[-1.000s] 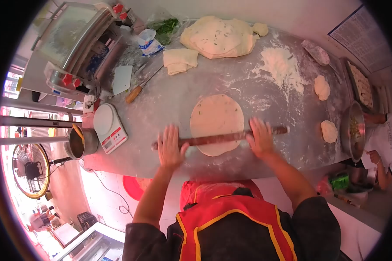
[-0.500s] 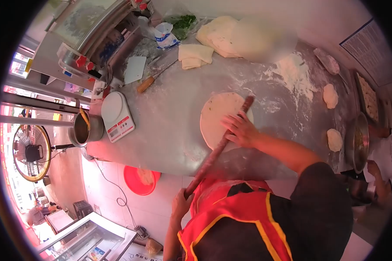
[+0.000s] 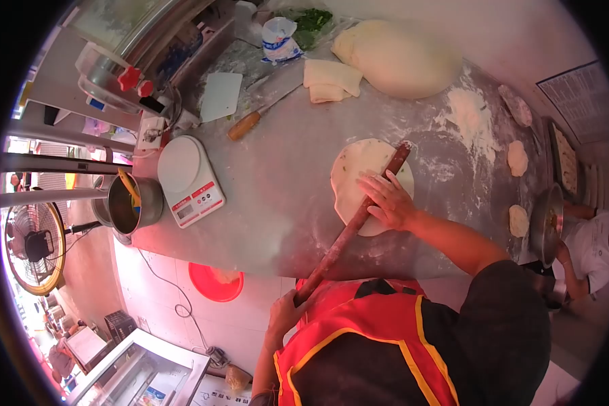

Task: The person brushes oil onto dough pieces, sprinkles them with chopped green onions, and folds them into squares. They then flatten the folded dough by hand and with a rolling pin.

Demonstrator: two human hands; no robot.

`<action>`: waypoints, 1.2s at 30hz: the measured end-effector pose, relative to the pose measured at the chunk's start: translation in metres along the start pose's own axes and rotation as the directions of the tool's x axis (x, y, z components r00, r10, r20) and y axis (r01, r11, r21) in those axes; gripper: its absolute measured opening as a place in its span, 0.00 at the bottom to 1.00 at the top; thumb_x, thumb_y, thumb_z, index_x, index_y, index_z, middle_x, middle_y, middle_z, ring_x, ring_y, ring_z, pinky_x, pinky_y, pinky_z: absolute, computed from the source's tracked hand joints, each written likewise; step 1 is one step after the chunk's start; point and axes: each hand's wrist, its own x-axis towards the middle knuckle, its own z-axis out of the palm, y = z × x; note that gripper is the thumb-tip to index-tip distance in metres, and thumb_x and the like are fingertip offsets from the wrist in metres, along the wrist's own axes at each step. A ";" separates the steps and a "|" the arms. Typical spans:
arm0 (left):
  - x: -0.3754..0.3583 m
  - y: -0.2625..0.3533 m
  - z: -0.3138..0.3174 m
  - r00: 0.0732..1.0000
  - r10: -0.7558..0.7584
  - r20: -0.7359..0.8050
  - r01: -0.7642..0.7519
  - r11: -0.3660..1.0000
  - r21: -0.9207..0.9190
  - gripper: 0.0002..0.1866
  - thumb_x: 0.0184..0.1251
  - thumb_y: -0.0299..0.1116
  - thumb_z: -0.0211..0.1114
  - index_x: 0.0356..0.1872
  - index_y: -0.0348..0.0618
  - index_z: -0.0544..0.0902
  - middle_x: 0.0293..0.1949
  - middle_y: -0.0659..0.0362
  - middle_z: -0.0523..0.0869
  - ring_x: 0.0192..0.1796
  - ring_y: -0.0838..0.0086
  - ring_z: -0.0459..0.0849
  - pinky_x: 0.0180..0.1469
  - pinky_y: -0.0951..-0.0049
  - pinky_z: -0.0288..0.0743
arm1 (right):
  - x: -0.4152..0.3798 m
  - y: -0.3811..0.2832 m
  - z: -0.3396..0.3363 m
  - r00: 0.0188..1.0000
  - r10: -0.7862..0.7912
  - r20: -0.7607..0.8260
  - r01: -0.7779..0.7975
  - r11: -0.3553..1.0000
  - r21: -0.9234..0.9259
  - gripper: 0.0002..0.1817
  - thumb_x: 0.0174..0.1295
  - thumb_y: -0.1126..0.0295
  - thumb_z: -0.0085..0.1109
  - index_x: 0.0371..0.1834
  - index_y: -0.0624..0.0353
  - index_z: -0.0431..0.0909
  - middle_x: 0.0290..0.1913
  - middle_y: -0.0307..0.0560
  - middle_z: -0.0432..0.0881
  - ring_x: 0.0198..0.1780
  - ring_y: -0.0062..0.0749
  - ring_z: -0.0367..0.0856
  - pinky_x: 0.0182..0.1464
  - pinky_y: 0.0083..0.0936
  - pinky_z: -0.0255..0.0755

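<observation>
A flat round of dough (image 3: 351, 177) with green flecks lies on the grey metal worktop (image 3: 264, 203). Across it slants a long wooden rolling pin (image 3: 335, 249), its far end just past the dough's edge. My right hand (image 3: 391, 203) rests flat on the pin over the dough, fingers stretched out and apart. Close to my red apron (image 3: 325, 328), my left hand (image 3: 286, 311) is wrapped round the pin's near end. Dough shows on both sides of the pin; the part beneath the pin and my right hand is hidden.
Behind sit a large dough mass (image 3: 399, 59), folded dough (image 3: 330, 80) and scattered flour (image 3: 472, 118). A wooden-handled tool (image 3: 245, 126) and a scale (image 3: 189, 179) are left. At right are small dough pieces (image 3: 517, 159) and another person's hand by a metal bowl (image 3: 547, 216).
The camera view has shifted, so the worktop things appear farther right. Both my hands stay on the rolling pin, which still crosses the dough. The other person's hand has moved to the metal bowl.
</observation>
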 end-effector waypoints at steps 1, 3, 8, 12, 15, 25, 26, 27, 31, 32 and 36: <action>0.003 0.003 -0.002 1.000 -0.008 -0.005 0.008 1.000 -0.015 0.22 0.57 0.50 0.70 0.40 0.41 0.83 0.34 0.44 0.86 0.40 0.48 0.85 0.41 0.54 0.76 | 0.010 0.002 -0.001 1.000 -0.015 -0.025 0.015 1.000 0.001 0.27 0.62 0.65 0.57 0.66 0.58 0.69 0.67 0.52 0.71 0.69 0.47 0.67 0.70 0.50 0.55; -0.001 0.002 -0.005 0.990 0.013 -0.139 -0.010 1.000 0.023 0.20 0.56 0.49 0.70 0.39 0.42 0.83 0.31 0.45 0.86 0.37 0.48 0.85 0.39 0.54 0.76 | 0.023 0.005 0.000 0.972 0.143 -0.185 -0.132 0.989 0.074 0.26 0.61 0.66 0.58 0.64 0.59 0.70 0.63 0.55 0.74 0.66 0.48 0.70 0.68 0.46 0.60; -0.004 -0.009 -0.012 0.912 0.010 -0.410 -0.001 1.000 0.024 0.15 0.56 0.45 0.70 0.35 0.43 0.83 0.26 0.47 0.85 0.32 0.49 0.85 0.35 0.54 0.76 | 0.003 0.068 0.004 0.539 0.729 -0.421 -0.750 0.644 0.154 0.26 0.59 0.65 0.65 0.58 0.63 0.72 0.52 0.55 0.79 0.54 0.48 0.78 0.57 0.36 0.72; 0.010 -0.018 -0.023 0.761 -0.069 -0.645 0.161 0.983 0.086 0.15 0.57 0.43 0.70 0.36 0.43 0.82 0.27 0.48 0.84 0.33 0.50 0.84 0.37 0.54 0.76 | 0.006 0.066 -0.021 0.456 0.881 0.129 -0.880 0.425 0.211 0.25 0.56 0.63 0.65 0.57 0.58 0.73 0.47 0.53 0.81 0.46 0.46 0.81 0.49 0.36 0.74; 0.022 -0.019 -0.038 0.691 0.024 -0.722 0.169 0.966 0.193 0.15 0.59 0.38 0.68 0.43 0.40 0.81 0.37 0.47 0.84 0.42 0.50 0.83 0.46 0.54 0.75 | -0.005 0.072 -0.008 0.706 0.700 0.107 -0.708 0.691 0.147 0.20 0.57 0.66 0.62 0.53 0.55 0.75 0.43 0.52 0.82 0.42 0.47 0.83 0.44 0.39 0.76; 0.121 0.149 0.036 0.873 0.341 -0.350 -0.462 0.340 -0.819 0.34 0.78 0.53 0.37 0.75 0.41 0.50 0.71 0.52 0.64 0.72 0.62 0.62 0.72 0.66 0.57 | 0.024 -0.087 -0.048 0.940 0.336 -0.058 -0.225 0.740 0.634 0.08 0.59 0.74 0.62 0.40 0.61 0.75 0.34 0.50 0.81 0.33 0.41 0.80 0.34 0.35 0.73; 0.131 0.171 0.042 0.889 0.374 -0.266 -0.341 0.151 -0.928 0.35 0.80 0.56 0.31 0.77 0.42 0.46 0.73 0.53 0.62 0.73 0.64 0.61 0.72 0.67 0.56 | 0.023 -0.085 -0.061 0.915 0.401 -0.046 -0.256 0.664 0.703 0.08 0.59 0.74 0.63 0.39 0.61 0.75 0.33 0.48 0.81 0.32 0.38 0.80 0.34 0.33 0.73; 0.140 0.190 0.045 0.872 0.348 -0.344 -0.440 0.250 -0.862 0.35 0.80 0.56 0.31 0.78 0.42 0.46 0.73 0.54 0.61 0.73 0.66 0.60 0.73 0.68 0.55 | 0.019 -0.078 -0.072 0.882 0.459 -0.108 -0.250 0.649 0.719 0.08 0.59 0.74 0.64 0.39 0.61 0.75 0.33 0.46 0.81 0.31 0.33 0.79 0.34 0.31 0.73; 0.157 0.297 0.042 0.756 0.507 -0.415 -0.622 0.355 -0.698 0.35 0.81 0.54 0.35 0.77 0.39 0.51 0.74 0.55 0.59 0.74 0.70 0.57 0.74 0.71 0.51 | -0.013 -0.011 -0.101 0.647 0.739 -0.187 -0.188 0.392 0.900 0.08 0.60 0.73 0.64 0.40 0.63 0.78 0.33 0.40 0.81 0.33 0.21 0.78 0.35 0.23 0.74; 0.168 0.312 0.045 0.729 0.555 -0.400 -0.662 0.424 -0.618 0.34 0.80 0.52 0.39 0.76 0.38 0.52 0.74 0.54 0.59 0.74 0.68 0.57 0.74 0.70 0.51 | -0.027 0.012 -0.103 0.546 0.816 -0.193 -0.129 0.309 0.942 0.08 0.60 0.74 0.64 0.40 0.64 0.78 0.34 0.40 0.82 0.33 0.20 0.78 0.35 0.22 0.74; 0.237 0.318 0.085 0.664 0.608 -0.435 -0.674 0.739 0.005 0.32 0.73 0.40 0.57 0.72 0.36 0.60 0.71 0.44 0.64 0.73 0.56 0.62 0.74 0.64 0.54 | -0.093 0.114 -0.069 0.134 0.982 -0.134 -0.025 0.138 0.990 0.10 0.61 0.75 0.64 0.44 0.65 0.79 0.36 0.45 0.84 0.33 0.23 0.81 0.35 0.22 0.76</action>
